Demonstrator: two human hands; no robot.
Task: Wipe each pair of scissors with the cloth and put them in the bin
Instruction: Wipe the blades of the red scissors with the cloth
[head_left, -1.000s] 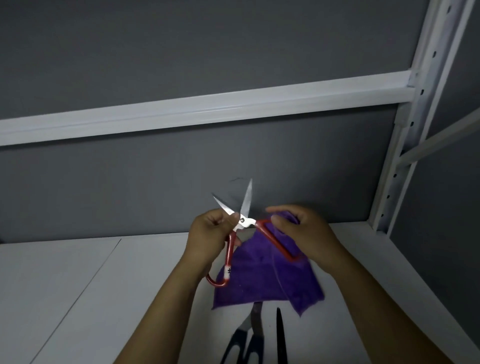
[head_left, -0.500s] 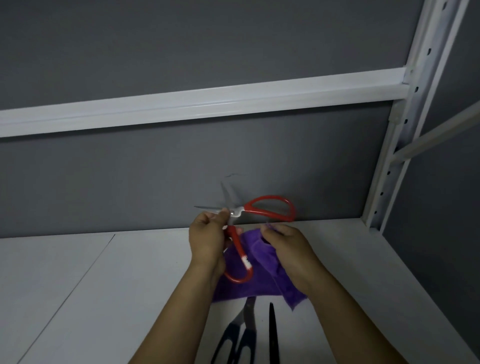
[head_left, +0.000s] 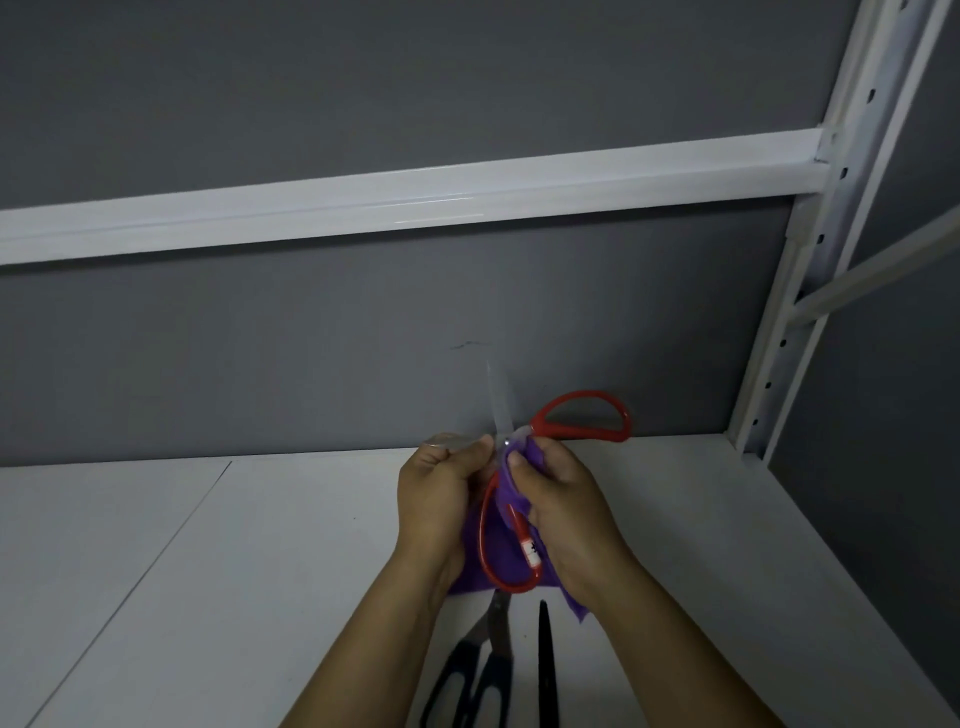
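Right, the left hand (head_left: 441, 493) pinches 1 blade of the red scissors (head_left: 524, 467), spread open above the shelf (head_left: 208, 571), and the right hand (head_left: 561, 509) presses the purple cloth (head_left: 504, 556) at the pivot. Best to wipe away from the edge. No bin in view.

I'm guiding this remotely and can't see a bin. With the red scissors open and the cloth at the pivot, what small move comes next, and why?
Probably draw the purple cloth, pinched by the right hand, from the pivot up along the raised blade. The red scissors are spread open, the left hand steadies the other blade, and that raised blade is bare.
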